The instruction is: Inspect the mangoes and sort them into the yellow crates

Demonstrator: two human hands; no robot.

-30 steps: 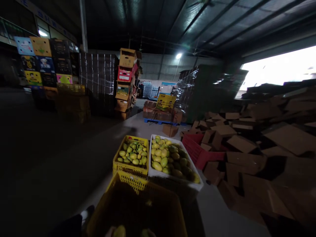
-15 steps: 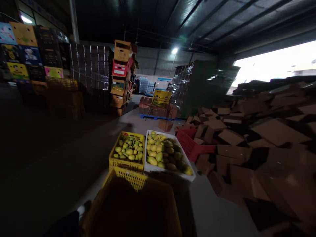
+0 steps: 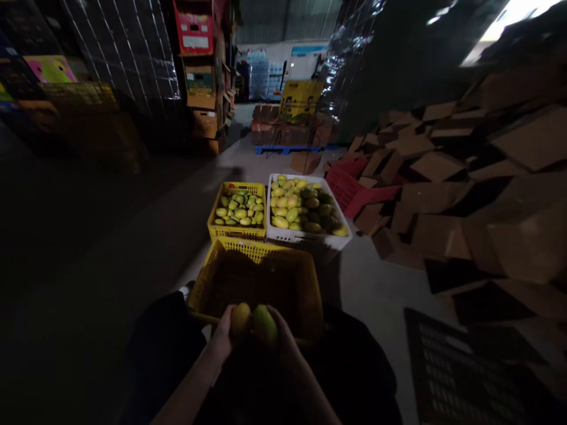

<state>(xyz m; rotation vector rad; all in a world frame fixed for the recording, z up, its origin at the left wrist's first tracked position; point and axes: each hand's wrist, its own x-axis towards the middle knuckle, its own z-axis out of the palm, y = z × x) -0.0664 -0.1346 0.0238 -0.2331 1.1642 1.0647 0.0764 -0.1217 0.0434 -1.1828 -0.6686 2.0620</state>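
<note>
My left hand [image 3: 224,332] is closed round a yellow mango [image 3: 240,322]. A greener mango [image 3: 265,324] sits in my right hand [image 3: 283,334], close beside the first. Both hands are low in the view, at the near rim of a yellow plastic crate [image 3: 313,283] whose inside is dark. Behind that crate, a smaller yellow crate [image 3: 214,229] holds many green-yellow mangoes [image 3: 240,208]. To its right stands a white crate [image 3: 305,236] heaped with yellow and green mangoes [image 3: 292,202], partly in shadow.
Flattened and open cardboard boxes [image 3: 443,203] pile up along the right, with a red crate [image 3: 349,192] at their edge. A dark slatted crate [image 3: 447,366] lies at lower right. Stacked boxes [image 3: 201,82] and a blue pallet [image 3: 287,150] stand further back.
The view has tipped downward, so the crates sit higher in the picture. My two hands, each with a mango, have come into view at the near crate.
</note>
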